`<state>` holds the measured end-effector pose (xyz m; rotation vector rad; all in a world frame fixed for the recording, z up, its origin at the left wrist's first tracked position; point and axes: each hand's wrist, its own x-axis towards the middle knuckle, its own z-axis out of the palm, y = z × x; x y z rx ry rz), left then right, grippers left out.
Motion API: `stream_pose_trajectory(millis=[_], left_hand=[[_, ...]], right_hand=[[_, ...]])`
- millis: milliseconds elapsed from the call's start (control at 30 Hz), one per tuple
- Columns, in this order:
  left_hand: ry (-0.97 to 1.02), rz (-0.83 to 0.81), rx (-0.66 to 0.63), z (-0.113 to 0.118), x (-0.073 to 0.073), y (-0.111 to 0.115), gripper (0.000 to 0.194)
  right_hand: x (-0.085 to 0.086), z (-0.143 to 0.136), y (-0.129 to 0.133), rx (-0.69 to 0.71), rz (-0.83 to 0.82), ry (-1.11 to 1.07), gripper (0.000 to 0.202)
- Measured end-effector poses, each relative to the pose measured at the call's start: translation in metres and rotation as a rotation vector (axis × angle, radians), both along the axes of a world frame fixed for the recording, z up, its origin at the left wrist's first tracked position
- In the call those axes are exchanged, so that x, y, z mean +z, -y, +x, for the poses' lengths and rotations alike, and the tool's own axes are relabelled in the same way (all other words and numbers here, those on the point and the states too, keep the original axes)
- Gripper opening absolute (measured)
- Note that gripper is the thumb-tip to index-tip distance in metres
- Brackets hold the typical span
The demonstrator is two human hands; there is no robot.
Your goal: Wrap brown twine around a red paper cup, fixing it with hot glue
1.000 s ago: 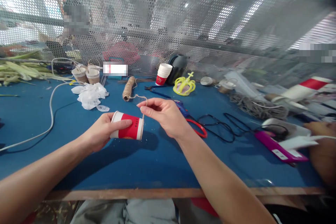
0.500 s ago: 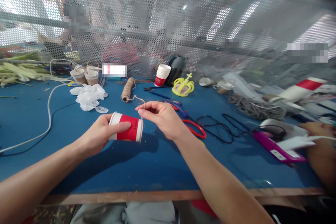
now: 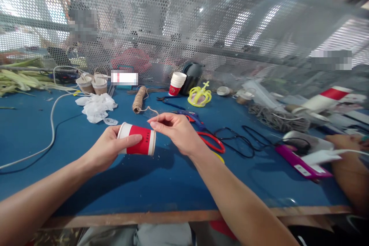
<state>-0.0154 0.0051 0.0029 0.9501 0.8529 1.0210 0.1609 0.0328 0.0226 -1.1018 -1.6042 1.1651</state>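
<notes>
A red paper cup [image 3: 137, 144] is held on its side just above the blue surface [image 3: 161, 184], at the middle of the view, its base turned toward three o'clock; it is clamped by the left hand [image 3: 111, 148], the thumb laid across the red band. At the base rim a strand of twine [image 3: 150, 110] is pinched between the closed fingertips of the right hand [image 3: 176, 130], which lies just beside the cup at three o'clock. The strand is seen running up toward twelve o'clock to the twine spool [image 3: 139, 99] lying well apart on the surface. For the twine to be laid well, it is judged that the strand should be kept taut and pressed against the rim while the cup is gripped firmly but not crushed, and slack from the spool should be fed freely. Red-handled scissors [image 3: 211, 142] lie near the right wrist at three o'clock, a crumpled white bag [image 3: 98, 107] at ten o'clock, a stack of cups [image 3: 176, 83] and a yellow crown [image 3: 199, 96] at one o'clock, and another person's hand [image 3: 347, 144] is seen at the far three o'clock edge
</notes>
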Motion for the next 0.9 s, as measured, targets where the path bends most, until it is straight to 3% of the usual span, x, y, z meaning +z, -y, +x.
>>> stream_pose_trajectory(millis=[533, 900], left_hand=[[-0.053, -0.003, 0.004, -0.0005, -0.0023, -0.0026, 0.016], [-0.053, 0.014, 0.002, -0.0004, -0.0022, -0.0019, 0.017]], right_hand=[[0.0037, 0.0021, 0.0013, -0.022, 0.082, -0.048, 0.011], [0.0019, 0.0011, -0.0001, -0.015, 0.012, 0.013, 0.010]])
